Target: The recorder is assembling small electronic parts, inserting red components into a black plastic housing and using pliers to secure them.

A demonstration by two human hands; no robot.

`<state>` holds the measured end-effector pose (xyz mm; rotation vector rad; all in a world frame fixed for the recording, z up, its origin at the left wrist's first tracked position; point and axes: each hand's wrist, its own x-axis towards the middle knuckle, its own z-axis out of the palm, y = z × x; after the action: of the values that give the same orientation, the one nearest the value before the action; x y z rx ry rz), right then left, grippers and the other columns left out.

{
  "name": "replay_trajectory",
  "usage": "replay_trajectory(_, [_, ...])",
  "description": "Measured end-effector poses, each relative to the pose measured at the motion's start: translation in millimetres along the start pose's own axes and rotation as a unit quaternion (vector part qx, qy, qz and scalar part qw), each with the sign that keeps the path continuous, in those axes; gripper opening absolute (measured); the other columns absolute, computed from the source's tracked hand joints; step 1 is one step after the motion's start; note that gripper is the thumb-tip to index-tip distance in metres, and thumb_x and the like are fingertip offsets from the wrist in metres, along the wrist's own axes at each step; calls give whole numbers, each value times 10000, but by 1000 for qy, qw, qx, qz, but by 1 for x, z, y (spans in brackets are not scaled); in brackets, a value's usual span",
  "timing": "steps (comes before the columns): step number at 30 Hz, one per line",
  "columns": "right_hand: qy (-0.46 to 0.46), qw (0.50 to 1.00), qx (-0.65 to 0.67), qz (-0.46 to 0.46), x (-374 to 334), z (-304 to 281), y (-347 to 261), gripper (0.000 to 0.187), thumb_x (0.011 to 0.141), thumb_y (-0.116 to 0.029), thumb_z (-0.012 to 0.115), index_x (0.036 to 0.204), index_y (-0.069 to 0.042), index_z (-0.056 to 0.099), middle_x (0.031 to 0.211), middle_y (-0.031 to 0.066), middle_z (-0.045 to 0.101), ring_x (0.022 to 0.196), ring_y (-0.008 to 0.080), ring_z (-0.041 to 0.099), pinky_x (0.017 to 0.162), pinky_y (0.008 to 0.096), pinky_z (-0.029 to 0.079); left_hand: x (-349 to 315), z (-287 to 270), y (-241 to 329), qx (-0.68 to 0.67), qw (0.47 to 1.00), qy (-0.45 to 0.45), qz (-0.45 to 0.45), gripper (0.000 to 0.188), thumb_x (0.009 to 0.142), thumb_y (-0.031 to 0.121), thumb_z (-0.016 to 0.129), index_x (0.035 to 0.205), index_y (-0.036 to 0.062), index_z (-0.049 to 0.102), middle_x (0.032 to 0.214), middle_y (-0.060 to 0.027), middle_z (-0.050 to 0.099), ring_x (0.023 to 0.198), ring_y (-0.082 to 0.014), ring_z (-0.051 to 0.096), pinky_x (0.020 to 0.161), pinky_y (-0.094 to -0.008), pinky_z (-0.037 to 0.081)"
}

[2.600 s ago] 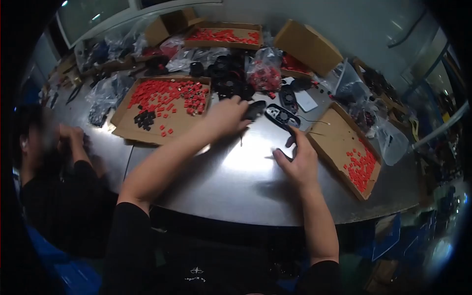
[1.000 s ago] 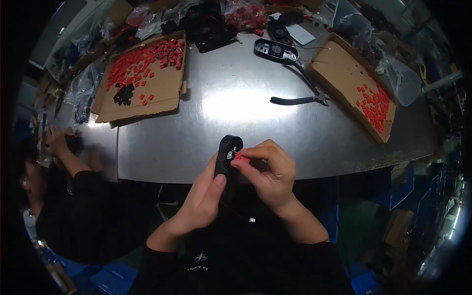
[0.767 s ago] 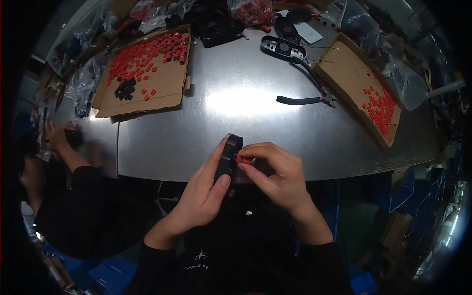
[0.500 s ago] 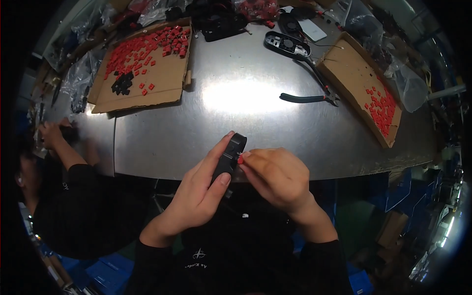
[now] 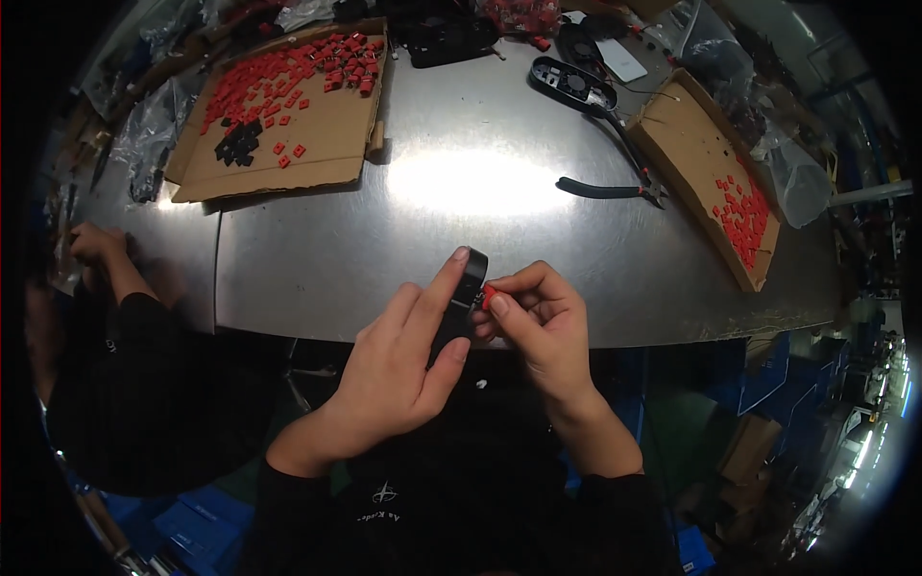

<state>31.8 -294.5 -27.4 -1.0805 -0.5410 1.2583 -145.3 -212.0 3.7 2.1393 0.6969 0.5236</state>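
From my remote view: the left hand [image 5: 389,370] holds a black housing [image 5: 468,283], the right hand [image 5: 540,331] a small red piece [image 5: 489,296].
I see the fingers of the left hand closed on the housing, its index finger lying straight along the side; the fingers of the right hand pinch the red piece at the housing's right side, but whether these 2 parts touch, I cannot tell. Both are held up at the near edge of the metal worktop [image 5: 307,259]. Farther on it, pliers [image 5: 597,189] lie opened, near a black shell [image 5: 573,84] with a round fan. At left, 1 cardboard tray [image 5: 331,149] carries loose red blocks [image 5: 279,84] and black blocks [image 5: 240,144]; at right, a narrower carton [image 5: 670,113] contains more red blocks.
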Motion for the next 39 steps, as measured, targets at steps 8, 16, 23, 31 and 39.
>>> replay_trajectory(8, [12, 996, 14, -88, -5, 11, 12, 125, 982, -20, 689, 1084, -6, 618, 968, 62, 693, 854, 107, 680, 773, 247, 574, 0, -2, -3, 45, 998, 4, 53, 759, 953, 197, 674, 1628, 82, 346, 1013, -160, 539, 787, -338, 627, 696, -427, 553])
replay_trajectory(16, [-53, 956, -286, -38, 42, -26, -31, 144, 986, -107, 722, 1072, 8, 712, 867, 16, 714, 773, 59, 636, 707, 209, 503, 39, -20, -22, 196, 976, -69, 69, 639, 975, 280, 658, 1573, 193, 450, 991, -153, 545, 792, -325, 612, 697, -425, 538])
replay_trajectory(23, [-76, 781, -611, -106, 39, -26, -78, 425, 903, -140, 795, 1298, -29, 682, 1018, 89, 703, 767, 157, 677, 768, 297, 581, 40, -15, -26, 339, 923, -69, 166, 617, 912, 263, 701, 1505, 271, 531, 1019, -112, 546, 895, -271, 583, 700, -385, 487])
replay_trajectory(31, [-184, 819, -535, -93, 54, -37, -70, 552, 799, -127, 874, 1300, -41, 659, 1160, 62, 627, 903, 152, 645, 762, 285, 551, 49, -19, -29, 359, 910, -74, 193, 666, 846, 261, 754, 1475, 249, 536, 1027, -107, 528, 936, -289, 552, 746, -400, 455])
replay_trajectory(39, [-131, 849, -497, -122, 39, -37, -57, 527, 763, -110, 898, 1209, -36, 628, 1120, 83, 618, 924, 187, 637, 784, 304, 525, 73, -15, -39, 206, 955, -138, 160, 666, 860, 379, 775, 1401, 82, 524, 1005, -111, 538, 872, -290, 595, 734, -400, 525])
